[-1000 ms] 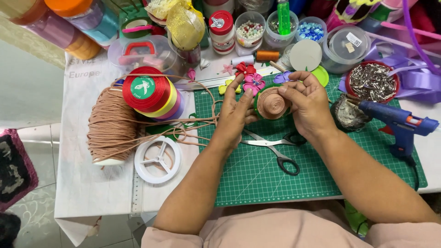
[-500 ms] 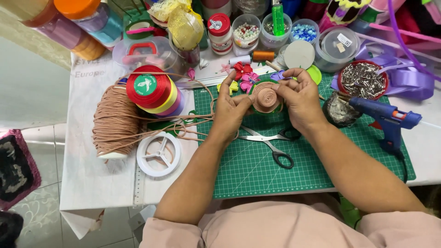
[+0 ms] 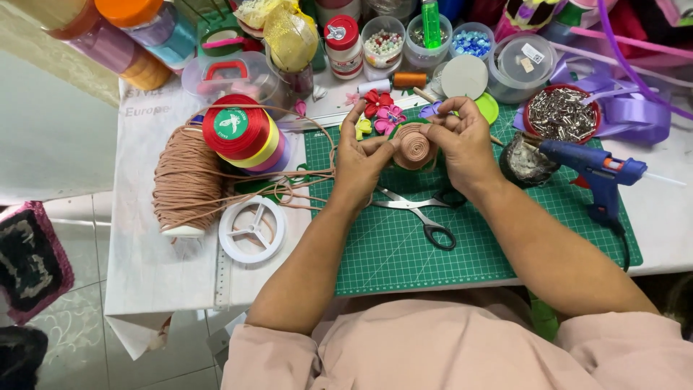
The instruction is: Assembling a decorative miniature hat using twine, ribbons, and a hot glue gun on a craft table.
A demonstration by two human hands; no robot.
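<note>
Both hands hold a round disc wound with a spiral of tan cord (image 3: 413,146), its green rim showing at the edge, above the green cutting mat (image 3: 404,249). My left hand (image 3: 359,167) grips the disc's left side with thumb and fingers. My right hand (image 3: 465,146) holds the right side, fingertips pressing on the cord near the top. Loose tan cord trails left from the disc to a large cone of tan cord (image 3: 186,179).
Scissors (image 3: 422,214) lie on the mat under my hands. A blue glue gun (image 3: 595,172) rests at the right, beside a dish of metal clips (image 3: 561,114). A stack of ribbon rolls (image 3: 245,137), an empty white spool (image 3: 253,229), ribbon flowers (image 3: 381,113) and bead jars (image 3: 382,43) crowd the back.
The disc and both hands have shifted slightly up and left in view as the camera moved. The disc has tilted more on edge and my right fingers have moved over its top.
</note>
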